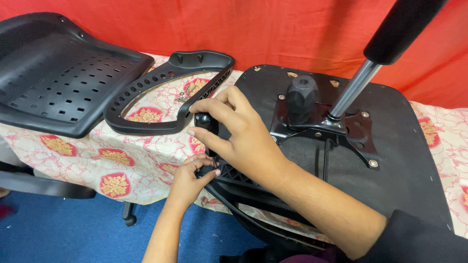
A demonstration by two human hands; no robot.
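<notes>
Armrest bracket [207, 124], small black part at edge of upturned chair seat [404, 160]: pinched by right hand [234, 129] from above, fingers curled around it. Left hand [190, 178] below, fingertips closed on bracket's underside. Seat lies on cloth-covered surface [122, 165], gas-lift cylinder [358, 83] standing from mounting plate. Loop armrest [165, 92] and perforated backrest [58, 73] lie left of hands.

Black chair armrest [207, 127] upright at upturned black seat base [390, 160] edge, on table.
</notes>
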